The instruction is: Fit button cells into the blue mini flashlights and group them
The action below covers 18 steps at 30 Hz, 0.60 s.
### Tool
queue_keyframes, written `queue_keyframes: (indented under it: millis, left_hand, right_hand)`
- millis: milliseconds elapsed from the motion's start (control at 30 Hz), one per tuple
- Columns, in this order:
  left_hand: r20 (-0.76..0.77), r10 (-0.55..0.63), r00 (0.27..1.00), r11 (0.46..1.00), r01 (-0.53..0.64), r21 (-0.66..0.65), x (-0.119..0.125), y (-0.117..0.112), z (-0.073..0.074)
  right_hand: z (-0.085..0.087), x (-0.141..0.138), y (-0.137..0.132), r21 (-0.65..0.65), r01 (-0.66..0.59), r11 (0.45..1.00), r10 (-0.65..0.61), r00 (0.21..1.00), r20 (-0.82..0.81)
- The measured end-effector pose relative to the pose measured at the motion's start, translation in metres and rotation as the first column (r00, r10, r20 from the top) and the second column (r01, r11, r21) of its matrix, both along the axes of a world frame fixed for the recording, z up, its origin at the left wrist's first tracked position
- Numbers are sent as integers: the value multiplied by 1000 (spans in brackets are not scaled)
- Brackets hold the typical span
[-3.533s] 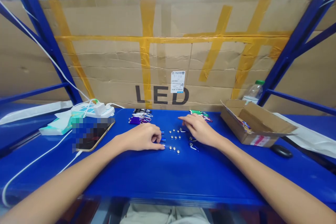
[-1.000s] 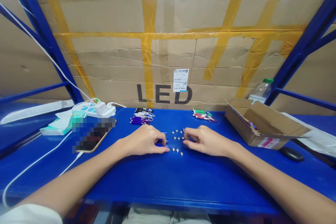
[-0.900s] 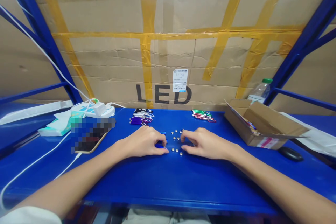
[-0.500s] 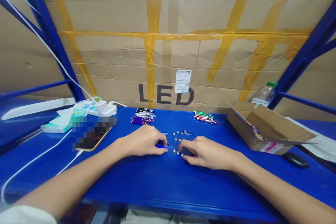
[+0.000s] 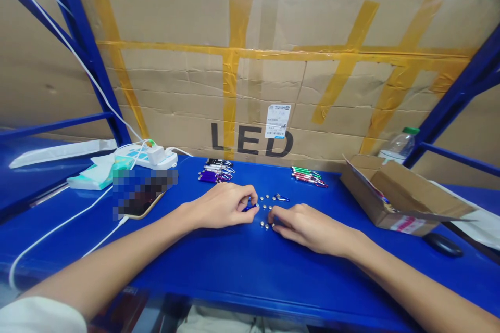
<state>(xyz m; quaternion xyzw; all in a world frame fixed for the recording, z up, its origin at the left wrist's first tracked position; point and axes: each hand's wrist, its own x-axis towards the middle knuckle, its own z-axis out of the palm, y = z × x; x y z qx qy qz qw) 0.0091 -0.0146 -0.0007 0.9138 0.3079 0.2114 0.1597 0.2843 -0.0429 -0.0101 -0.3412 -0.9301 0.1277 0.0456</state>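
Note:
My left hand (image 5: 230, 205) is closed in a pinch on a small blue metal flashlight tube (image 5: 249, 208), mostly hidden by the fingers. Just to its right, several silver button cells (image 5: 264, 207) lie spread in loose rows on the blue table. My right hand (image 5: 300, 223) rests low over the cells, thumb and index finger closed around one button cell (image 5: 273, 226) at the near end. Behind the cells lies a blue flashlight piece with a metal clip (image 5: 281, 198).
Purple, silver and black keychain flashlights (image 5: 214, 171) lie at back left, green and red ones (image 5: 308, 176) at back right. A phone (image 5: 148, 197) with a cable is on the left. An open cardboard box (image 5: 406, 192) and a black mouse (image 5: 443, 244) stand right.
My left hand has lifted slightly and moved right toward the cells, with a blue tube now tilted in its fingers. My right hand stays at the near cells. The view has shifted a little.

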Motion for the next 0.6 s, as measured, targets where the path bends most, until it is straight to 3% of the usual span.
queue_keyframes:
  millis: [267,500,600]
  left_hand:
    - [46,-2,999,998,5,-62,1,1,0]
    - [111,-4,994,990,20,-141,4,4,-11]
    - [91,-3,996,994,13,-113,5,5,-16]
  right_hand:
    - [0,-8,-8,141,71,987,-88,990,114]
    - [-5,-7,-7,224,50,973,-92,980,178]
    - [-6,-6,-7,232,58,971,-102,978,183]
